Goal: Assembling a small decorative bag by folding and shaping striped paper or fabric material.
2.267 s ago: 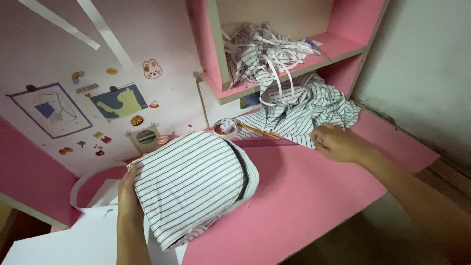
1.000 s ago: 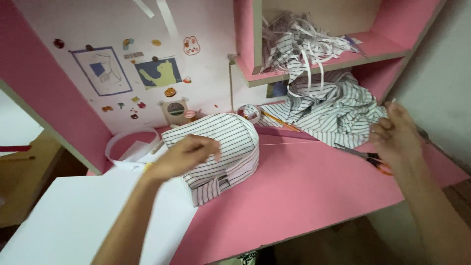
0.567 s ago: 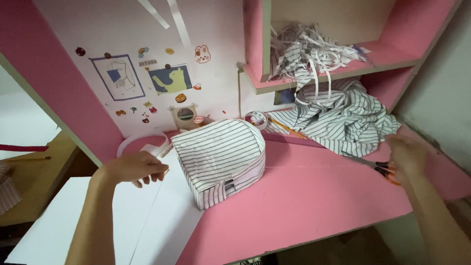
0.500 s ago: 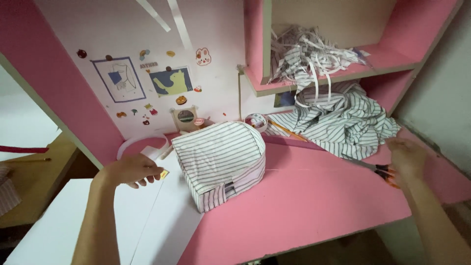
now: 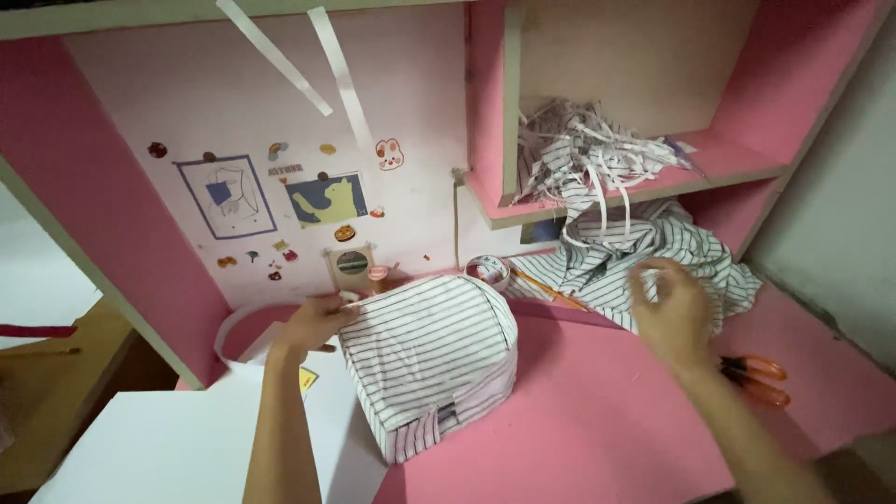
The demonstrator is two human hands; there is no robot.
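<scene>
Under the left hand (image 5: 315, 322), whose fingertips pinch the upper left edge of a striped fabric pouch (image 5: 429, 359), lies the pink desk (image 5: 597, 420). White with thin dark stripes, domed and boxy, the pouch sits between both hands. Over a heap of striped cloth (image 5: 644, 257) the right hand (image 5: 667, 313) hovers, fingers loosely curled, holding nothing; orange-handled scissors (image 5: 756, 378) lie just right of it.

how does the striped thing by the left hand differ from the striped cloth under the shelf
The striped domed piece is taut and shaped, standing on the desk; the loose striped cloth lies crumpled. The left hand touches the domed piece; the right hand is over the cloth. Both are white with dark stripes.
</scene>
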